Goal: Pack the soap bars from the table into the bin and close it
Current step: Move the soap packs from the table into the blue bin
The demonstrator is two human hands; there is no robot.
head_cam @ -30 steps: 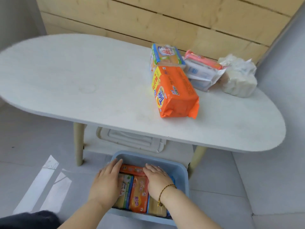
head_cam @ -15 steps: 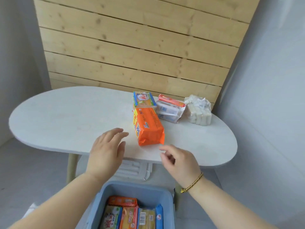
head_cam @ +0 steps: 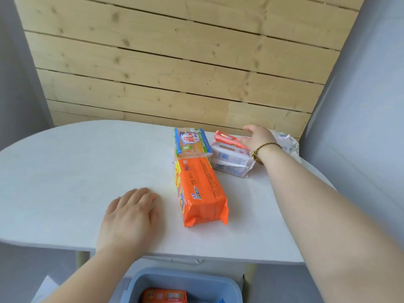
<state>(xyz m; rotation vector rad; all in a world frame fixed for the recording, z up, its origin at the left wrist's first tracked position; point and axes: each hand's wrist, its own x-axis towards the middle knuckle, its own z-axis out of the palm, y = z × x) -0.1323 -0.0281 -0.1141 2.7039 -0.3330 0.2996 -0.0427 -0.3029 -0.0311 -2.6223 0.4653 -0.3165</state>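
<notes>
On the white oval table [head_cam: 72, 171] lie a large orange soap pack [head_cam: 202, 191], a blue-and-green wrapped pack [head_cam: 191, 142] behind it, and a white pack [head_cam: 230, 159] with a thin pink-red bar [head_cam: 227, 138] on top. My right hand [head_cam: 256, 137] reaches over the far right of the table with fingers spread, touching the pink-red bar, not closed on it. Flat on the tabletop, left of the orange pack, rests my left hand [head_cam: 131, 215], which holds nothing. The blue bin [head_cam: 153, 278] stands on the floor below, with an orange soap pack [head_cam: 164, 295] inside.
A crumpled white wrapped bundle [head_cam: 286, 144] sits behind my right wrist at the table's far right. A wooden plank wall [head_cam: 175, 62] backs the table. A white lid-like piece [head_cam: 185, 261] shows under the table's front edge.
Both hands left the bin and rose to the table. My left hand settled flat on the tabletop; my right hand stretched to the far-right packs. The view tilted upward.
</notes>
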